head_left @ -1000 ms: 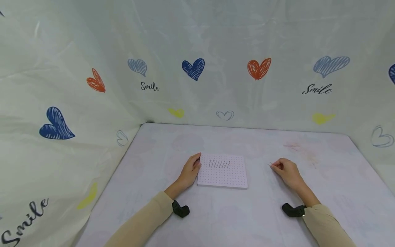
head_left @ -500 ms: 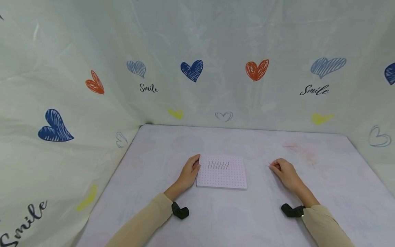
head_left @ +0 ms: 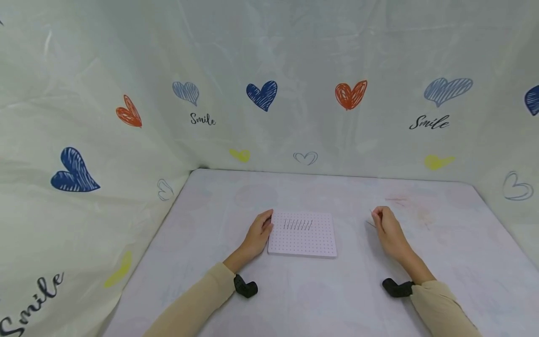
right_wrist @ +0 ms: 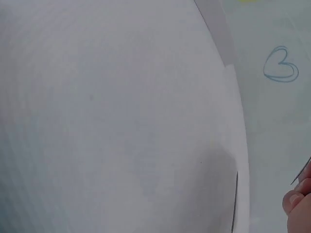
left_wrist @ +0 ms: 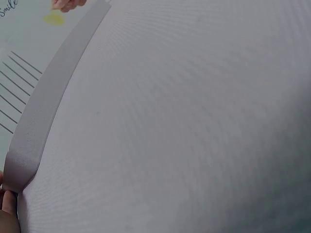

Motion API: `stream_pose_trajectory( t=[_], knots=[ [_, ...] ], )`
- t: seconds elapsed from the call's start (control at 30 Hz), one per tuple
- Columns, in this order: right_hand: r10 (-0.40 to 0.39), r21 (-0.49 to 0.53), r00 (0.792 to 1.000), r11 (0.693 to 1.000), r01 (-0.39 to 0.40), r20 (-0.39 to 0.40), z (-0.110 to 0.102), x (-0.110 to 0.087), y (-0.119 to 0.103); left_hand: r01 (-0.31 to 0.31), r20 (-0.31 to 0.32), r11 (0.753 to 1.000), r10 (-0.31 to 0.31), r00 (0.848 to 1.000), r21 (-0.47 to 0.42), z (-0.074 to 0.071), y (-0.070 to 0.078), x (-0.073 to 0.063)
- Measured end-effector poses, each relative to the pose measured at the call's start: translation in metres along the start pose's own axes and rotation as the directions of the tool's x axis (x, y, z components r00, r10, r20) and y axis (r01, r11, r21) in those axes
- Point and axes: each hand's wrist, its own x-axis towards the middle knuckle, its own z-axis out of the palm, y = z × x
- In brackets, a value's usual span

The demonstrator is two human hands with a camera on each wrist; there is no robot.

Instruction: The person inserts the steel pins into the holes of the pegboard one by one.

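Note:
A white pegboard (head_left: 302, 245) full of small holes lies on the table, with a row of several thin dark pins (head_left: 298, 224) standing in its far half. At the board's left edge my left hand (head_left: 256, 235) grips it; fingertips (left_wrist: 8, 201) show against its side in the left wrist view. To the right of the board, my right hand (head_left: 390, 233) is raised over the table, pinching a thin pin (right_wrist: 301, 171) between thumb and fingers. Another pin (right_wrist: 235, 199) lies on the table below that hand.
The white table (head_left: 320, 299) reaches back to a pale curtain (head_left: 303, 56) printed with hearts and lettering. A faint reddish stain (head_left: 397, 200) marks the table at the back right. Each wrist wears a black camera (head_left: 246, 286).
My right hand has lifted from the table, and the pin in its fingertips has come up with it. A second pin now shows beneath. My left hand stays at the pegboard's edge.

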Motion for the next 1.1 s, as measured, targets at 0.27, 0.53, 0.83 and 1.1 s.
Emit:
stream_pose_trajectory(
  t=[0.27,0.53,0.83,1.1],
  knots=[
    [-0.025,-0.005,0.996,1.000,0.025,-0.085,0.007,0.006,-0.015,0.002,0.004,1.000,-0.002,1.000,-0.002,0.000,-0.003,0.001],
    [-0.074,-0.011,0.994,0.997,0.073,-0.076,0.017,0.007,-0.027,-0.004,-0.002,1.000,0.004,1.000,-0.007,0.000,-0.003,0.000],
    [-0.108,0.104,0.994,0.989,0.108,-0.010,0.036,0.009,-0.043,-0.002,-0.001,1.000,0.002,1.000,-0.012,0.000,-0.002,0.000],
    [-0.134,0.175,0.990,0.976,0.126,0.033,0.049,0.010,-0.060,-0.029,-0.002,1.000,0.029,1.000,-0.006,0.000,-0.003,0.000]
  ],
)
